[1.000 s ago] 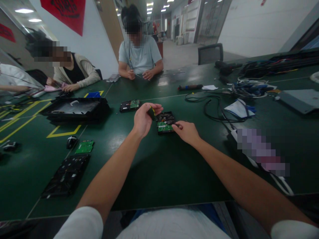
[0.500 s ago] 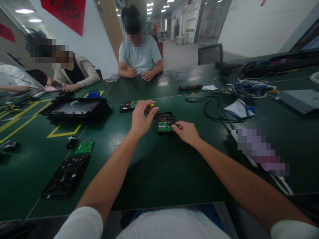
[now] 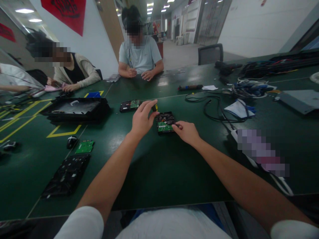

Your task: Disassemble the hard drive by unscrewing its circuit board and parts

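Note:
A hard drive point(image 3: 165, 127) with a green circuit board lies on the green table in front of me. My left hand point(image 3: 144, 118) is at its upper left, thumb and fingers closed round a small yellow and black tool point(image 3: 155, 108), which looks like a screwdriver; its tip cannot be made out. On the drive's right edge, my right hand point(image 3: 185, 131) grips with thumb and forefinger. A second hard drive point(image 3: 129, 105) lies beyond my left hand. Left of my left forearm are a loose green circuit board point(image 3: 85, 146) and a black drive frame point(image 3: 66, 176).
A black tray point(image 3: 74, 109) stands at the left, near a mouse point(image 3: 71, 142). On the right lie black cables point(image 3: 214, 109), a white cloth point(image 3: 238, 109), a power strip point(image 3: 245, 154) and a grey metal box point(image 3: 299, 99). People sit across the table and at the far left.
My left hand's fingers have shifted slightly, and the yellow and black tool has moved a little right and tilted, showing more of its side. My right hand stays on the drive.

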`<state>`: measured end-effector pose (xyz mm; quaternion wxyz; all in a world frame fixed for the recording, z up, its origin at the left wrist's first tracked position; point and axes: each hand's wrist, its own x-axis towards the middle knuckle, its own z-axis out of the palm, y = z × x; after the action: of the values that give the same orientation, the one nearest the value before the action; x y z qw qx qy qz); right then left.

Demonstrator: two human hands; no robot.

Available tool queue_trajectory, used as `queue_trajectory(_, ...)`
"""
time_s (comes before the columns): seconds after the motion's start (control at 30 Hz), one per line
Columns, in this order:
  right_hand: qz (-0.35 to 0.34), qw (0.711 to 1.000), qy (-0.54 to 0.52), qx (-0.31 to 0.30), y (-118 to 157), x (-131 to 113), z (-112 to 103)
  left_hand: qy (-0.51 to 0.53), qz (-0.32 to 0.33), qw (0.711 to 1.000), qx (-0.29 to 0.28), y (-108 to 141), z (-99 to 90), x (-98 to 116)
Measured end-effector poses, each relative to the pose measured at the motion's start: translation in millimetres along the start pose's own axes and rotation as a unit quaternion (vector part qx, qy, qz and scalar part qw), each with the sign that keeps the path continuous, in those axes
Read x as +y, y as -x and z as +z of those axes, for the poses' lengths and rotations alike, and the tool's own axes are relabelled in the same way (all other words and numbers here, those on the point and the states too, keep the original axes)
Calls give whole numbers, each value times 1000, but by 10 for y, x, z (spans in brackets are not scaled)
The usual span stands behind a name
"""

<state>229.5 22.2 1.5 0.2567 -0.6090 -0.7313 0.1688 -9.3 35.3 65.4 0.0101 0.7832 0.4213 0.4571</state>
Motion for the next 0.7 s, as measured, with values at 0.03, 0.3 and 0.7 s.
queue_trajectory(0.03,-1,1000,1,2,-1,6,6,5,-1,1000,-12,-4,-8,2)
queue_trajectory(0.3,4,1000,-2,2,4,-5,2,49,-29,998,-22,49,57,-13)
queue_trajectory(0.7,5,1000,-2,-8,12,-17,-31,16,-40,999,-27,3,35,-16)
